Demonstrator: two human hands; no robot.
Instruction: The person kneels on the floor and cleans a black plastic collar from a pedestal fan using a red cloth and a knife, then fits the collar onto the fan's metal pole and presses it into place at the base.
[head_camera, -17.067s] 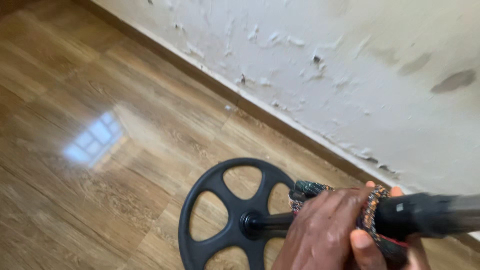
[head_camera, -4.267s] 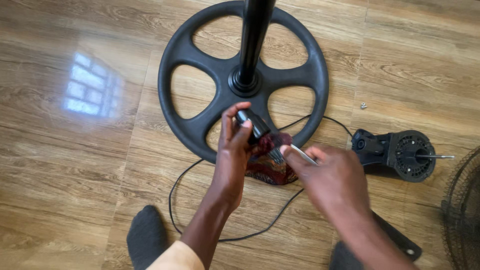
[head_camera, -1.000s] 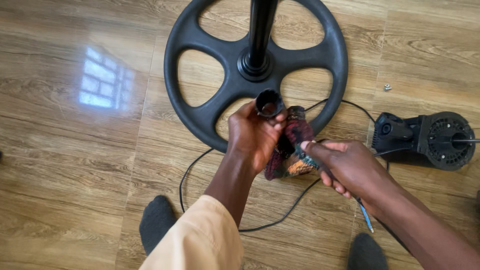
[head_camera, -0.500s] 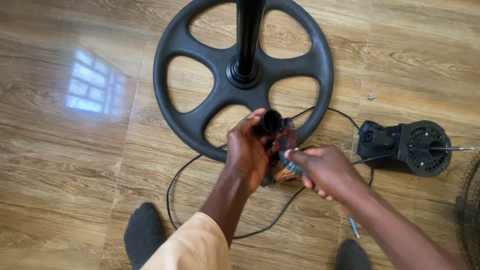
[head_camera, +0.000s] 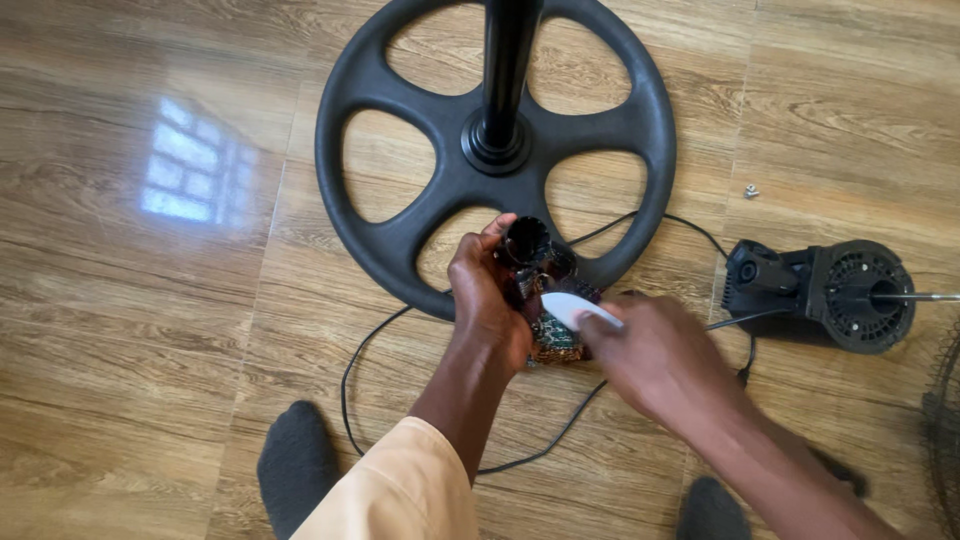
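Head view looks down on a brown wood-plank floor (head_camera: 130, 330), where a black round spoked plastic fan base (head_camera: 495, 150) with its upright black pole (head_camera: 508, 60) stands far. At right lies a black fan motor unit (head_camera: 830, 293). Just near the base, the left hand (head_camera: 490, 300) grips a dark cylindrical patterned part (head_camera: 535, 265). The right hand (head_camera: 655, 350) closes on a white-tipped tool (head_camera: 580, 308) touching that part.
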